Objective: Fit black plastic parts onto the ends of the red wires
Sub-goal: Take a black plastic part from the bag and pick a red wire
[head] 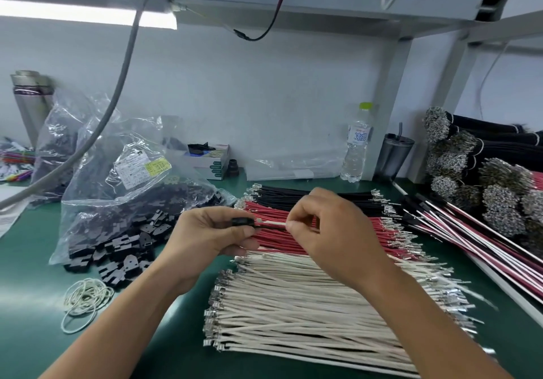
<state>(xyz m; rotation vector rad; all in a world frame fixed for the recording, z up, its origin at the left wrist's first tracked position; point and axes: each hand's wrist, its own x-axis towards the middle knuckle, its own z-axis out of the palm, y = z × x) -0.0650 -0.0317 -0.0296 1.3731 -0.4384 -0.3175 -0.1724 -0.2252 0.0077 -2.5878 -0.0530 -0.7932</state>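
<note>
My left hand [211,231] grips a small black plastic part [243,222] above the green mat. My right hand [329,231] pinches a white wire [271,224] whose end meets the part's right side. Beneath the hands lies a row of red wires [279,239] with metal terminals at both ends. Loose black plastic parts [117,249] spill from a clear bag at the left.
Black wires [293,195] lie behind the red ones and a pile of white wires [308,305] lies in front. Rubber bands [85,299] sit at the front left. A water bottle [357,143], a dark cup [393,155] and bundled wire harnesses [484,202] stand at the right.
</note>
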